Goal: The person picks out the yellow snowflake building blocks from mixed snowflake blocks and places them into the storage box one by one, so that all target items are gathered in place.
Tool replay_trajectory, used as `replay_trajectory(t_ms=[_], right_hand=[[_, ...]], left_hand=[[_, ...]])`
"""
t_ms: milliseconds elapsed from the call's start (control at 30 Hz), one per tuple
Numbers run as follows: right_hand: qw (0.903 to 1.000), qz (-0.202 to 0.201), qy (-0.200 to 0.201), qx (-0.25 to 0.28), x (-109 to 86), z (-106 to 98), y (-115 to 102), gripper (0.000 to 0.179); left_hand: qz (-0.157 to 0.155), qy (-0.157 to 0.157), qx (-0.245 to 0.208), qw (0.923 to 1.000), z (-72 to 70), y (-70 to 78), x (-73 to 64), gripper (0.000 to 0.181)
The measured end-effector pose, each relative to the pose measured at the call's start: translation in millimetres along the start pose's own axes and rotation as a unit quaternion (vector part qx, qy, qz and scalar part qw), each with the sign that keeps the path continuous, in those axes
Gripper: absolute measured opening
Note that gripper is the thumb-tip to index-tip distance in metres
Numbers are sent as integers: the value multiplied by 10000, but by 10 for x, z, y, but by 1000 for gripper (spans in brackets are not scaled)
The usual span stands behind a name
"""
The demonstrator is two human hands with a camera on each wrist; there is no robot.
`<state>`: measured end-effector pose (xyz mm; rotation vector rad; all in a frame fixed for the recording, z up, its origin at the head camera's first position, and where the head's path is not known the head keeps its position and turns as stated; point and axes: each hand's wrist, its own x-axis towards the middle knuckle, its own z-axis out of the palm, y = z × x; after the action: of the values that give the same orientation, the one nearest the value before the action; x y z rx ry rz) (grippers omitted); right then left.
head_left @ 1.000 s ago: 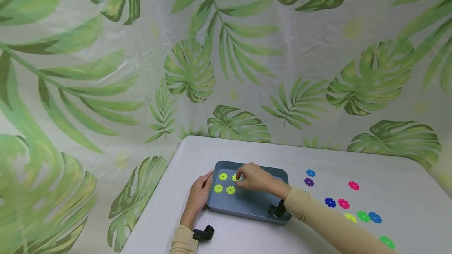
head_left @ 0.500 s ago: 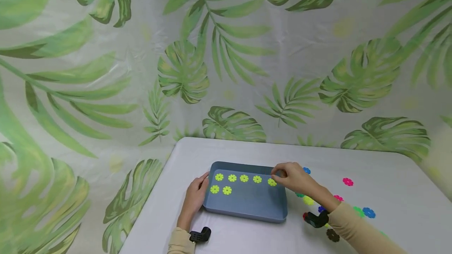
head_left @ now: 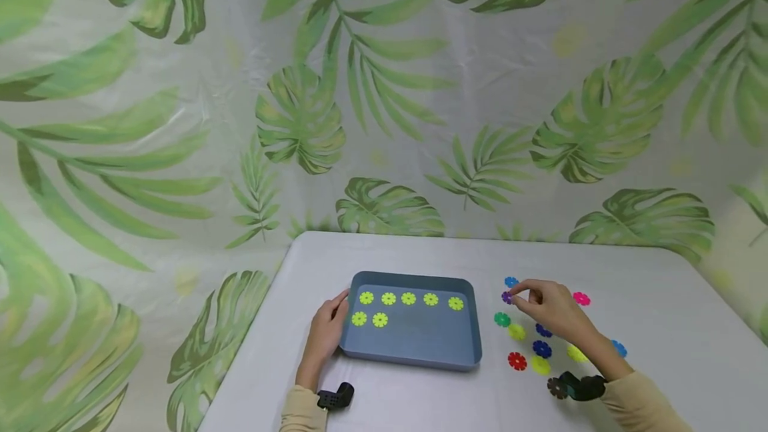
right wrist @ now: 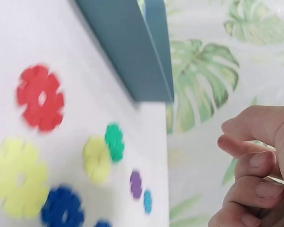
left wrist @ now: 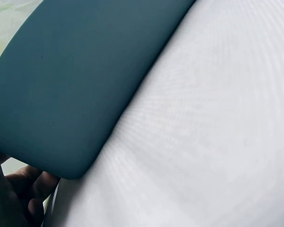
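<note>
My left hand (head_left: 327,329) rests against the left wall of a blue-grey tray (head_left: 414,357). Its fingers (left wrist: 23,179) show beside the tray's end wall (left wrist: 75,94) in the left wrist view. Inside the tray lie several yellow flower-shaped discs (head_left: 408,299), five along the far row and two below. My right hand (head_left: 555,309) is right of the tray, its thumb and index tips beside a purple notched disc (head_left: 507,297) in the head view. In the right wrist view nothing shows between those fingertips, and the purple disc (right wrist: 136,184) lies on the table.
Loose discs lie right of the tray: red (head_left: 517,361), green (head_left: 502,319), dark blue (head_left: 542,349), pink (head_left: 581,299), light blue (head_left: 511,282), brown (head_left: 557,389) and several yellow ones (head_left: 541,365). A white cloth covers the table (head_left: 408,399); a leaf-patterned curtain (head_left: 384,119) hangs behind.
My right hand has set yellow discs along the tray's far row, released the last one at its right end, and moved right to the loose discs. The left hand stays at the tray.
</note>
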<state>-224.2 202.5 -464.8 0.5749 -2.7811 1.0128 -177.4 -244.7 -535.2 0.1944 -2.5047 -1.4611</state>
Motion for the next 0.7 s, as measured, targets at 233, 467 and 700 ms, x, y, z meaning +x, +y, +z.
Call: replay_trajectory(t_ms=[233, 467, 700], right_hand=[[9992, 355, 70, -189, -194, -124, 224, 27], [9980, 444, -126, -435, -281, -244, 366, 47], [9978, 494, -323, -308, -376, -220, 441, 54]], left_hand=[[-1, -10, 54, 10000, -6, 4, 3, 41], [15, -28, 29, 10000, 0, 7, 25, 41], [-28, -43, 47, 10000, -1, 13, 4, 42]])
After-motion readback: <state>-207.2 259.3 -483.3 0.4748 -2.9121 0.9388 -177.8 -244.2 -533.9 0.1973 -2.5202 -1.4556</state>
